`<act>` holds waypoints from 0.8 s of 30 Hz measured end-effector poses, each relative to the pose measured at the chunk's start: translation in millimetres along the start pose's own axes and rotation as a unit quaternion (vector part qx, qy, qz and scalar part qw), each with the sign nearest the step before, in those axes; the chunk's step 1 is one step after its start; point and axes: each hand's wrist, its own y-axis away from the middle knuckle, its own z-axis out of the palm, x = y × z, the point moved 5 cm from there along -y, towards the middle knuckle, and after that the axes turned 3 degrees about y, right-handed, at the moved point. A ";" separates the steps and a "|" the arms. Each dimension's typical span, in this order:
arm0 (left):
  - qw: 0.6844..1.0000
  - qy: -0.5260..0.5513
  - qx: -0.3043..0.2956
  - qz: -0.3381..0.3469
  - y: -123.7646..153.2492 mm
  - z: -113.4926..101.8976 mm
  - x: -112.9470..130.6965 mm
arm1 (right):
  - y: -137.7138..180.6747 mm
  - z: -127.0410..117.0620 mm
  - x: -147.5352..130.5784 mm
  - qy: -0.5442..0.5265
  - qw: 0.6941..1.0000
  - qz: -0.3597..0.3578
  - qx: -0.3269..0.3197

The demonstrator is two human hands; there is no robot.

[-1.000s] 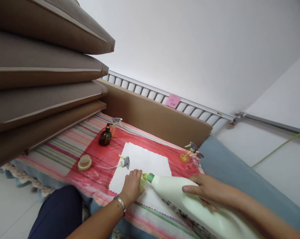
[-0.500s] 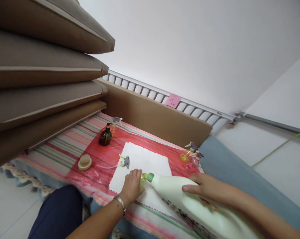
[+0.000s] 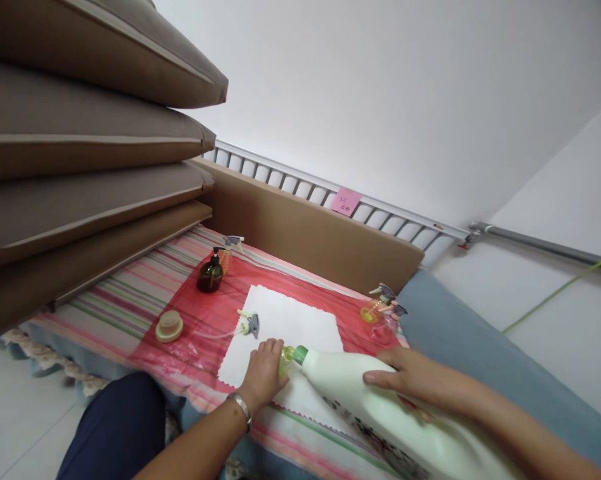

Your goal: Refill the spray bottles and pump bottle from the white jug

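Observation:
My left hand [image 3: 266, 370] is wrapped round a small clear yellow-green bottle [image 3: 285, 363] standing on a white cloth [image 3: 293, 313]. In my right hand [image 3: 405, 377] lies a large pale green jug-like bottle [image 3: 360, 383], tilted so that its green neck end [image 3: 300, 354] meets the small bottle's mouth. Whether liquid is flowing between them I cannot tell. A grey and yellow-green spray trigger head [image 3: 249, 325] with a thin tube rests at the cloth's left side. Further left sits a cream round lid or cup [image 3: 169, 326].
A dark brown pump bottle [image 3: 210, 275] and an orange-tinted spray bottle [image 3: 226, 257] stand at the back left. Two more spray bottles [image 3: 380, 313] are at the right. Stacked brown cushions [image 3: 95, 133] rise on the left. Behind is a brown panel [image 3: 300, 227] before a radiator [image 3: 280, 179].
Both hands and both bottles keep practically the same pose. Only a very slight shift of the whole view shows.

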 end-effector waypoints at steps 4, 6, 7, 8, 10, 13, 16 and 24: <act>1.000 0.015 0.004 -0.006 -1.6 -1.6 -4.3 | -2.7 8.1 7.4 -0.017 1.000 -0.002 0.011; 1.000 0.026 0.006 -0.010 -2.7 -3.1 -7.8 | -4.5 15.5 11.5 -0.025 1.000 -0.008 0.017; 0.999 0.032 0.007 -0.011 -3.3 -3.9 -9.5 | -5.3 19.2 13.6 -0.030 0.999 -0.010 0.025; 0.999 0.039 0.008 -0.010 -3.6 -4.6 -10.9 | -6.1 22.6 16.0 -0.034 0.999 -0.012 0.038; 0.999 0.052 0.013 -0.005 -4.0 -5.5 -13.2 | -7.1 27.9 21.6 -0.043 0.997 -0.011 0.070; 0.997 0.074 0.025 0.008 -4.0 -4.8 -15.7 | -8.4 31.9 32.8 -0.078 0.991 -0.013 0.110; 0.994 0.098 0.035 0.021 -4.8 -1.7 -19.6 | -12.6 29.6 48.1 -0.132 0.978 -0.014 0.158; 0.985 0.159 0.036 0.054 -8.9 4.6 -37.3 | -53.0 29.3 70.2 -0.295 0.879 -0.013 0.376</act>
